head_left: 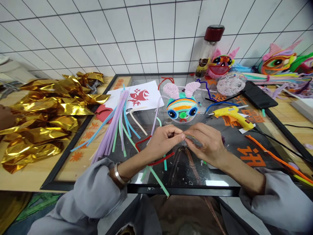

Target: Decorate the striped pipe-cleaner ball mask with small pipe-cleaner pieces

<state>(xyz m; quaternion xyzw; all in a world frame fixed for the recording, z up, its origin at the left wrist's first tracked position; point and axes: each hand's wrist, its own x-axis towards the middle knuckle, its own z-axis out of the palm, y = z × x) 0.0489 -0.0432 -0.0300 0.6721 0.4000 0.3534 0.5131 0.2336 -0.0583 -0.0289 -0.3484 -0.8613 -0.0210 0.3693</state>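
Note:
My left hand (pixel 164 139) and my right hand (pixel 206 143) meet fingertip to fingertip above the glass-topped board. Both are closed in a pinch, and whatever they hold is too small or hidden to make out. Just beyond them sits a colourful animal head (pixel 182 107) of pipe cleaners, with pink ears, dark round eyes and a green nose. A red pipe cleaner (pixel 161 160) lies bent below my left wrist. Near my right hand, a yellow hot glue gun (pixel 233 117) rests on its side. To the left fans a bundle of purple pipe cleaners (pixel 113 125) among blue and green ones.
Crumpled gold foil (pixel 49 104) covers the left side, with part of another person's hand (pixel 8 117) at the edge. A paper with a red print (pixel 141 95) lies behind. At back right stand a bottle (pixel 207 54), a red-faced head (pixel 221 63) and a phone (pixel 260 95).

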